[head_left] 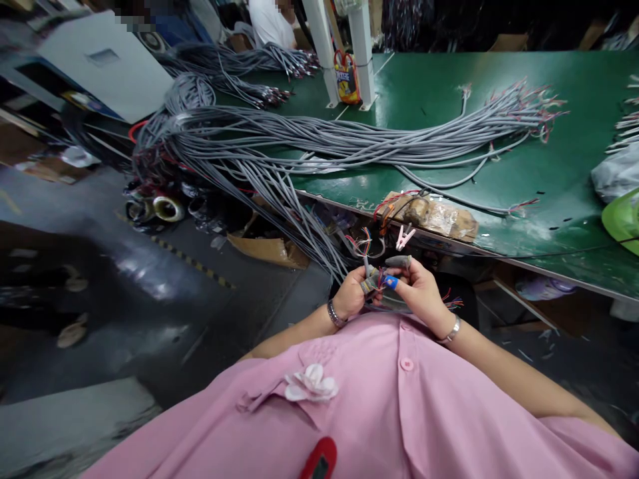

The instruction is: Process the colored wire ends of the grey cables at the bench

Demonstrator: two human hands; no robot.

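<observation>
"Grey multi-core cable [366,264]: state its position."

"Its end stands up from the left hand [353,293], in front of the pink shirt [369,392] and just off the near edge of the green tabletop [424,86]. Coloured conductors [367,239] spread from the sheath."

"Condition of the fingers?"

"Left: curled around the cable, cloth covers on the tips. Right hand [419,293]: the blue-banded thumb and neighbouring fingers are drawn nearly together on thin red and blue wires [380,278]. Exact contact is too small to tell from where I stand."

"Adjacent items?"

"Clothespin [404,237], pale pink, ahead of the hands near the tabletop edge. Just right of it, a tape-wrapped block [446,219]. Beyond, a grey cable bundle [319,136] lies along the tabletop; some strands slope over the near edge."

"Between the white posts [360,50]?"

"One red-and-yellow pouch [347,80]."
</observation>
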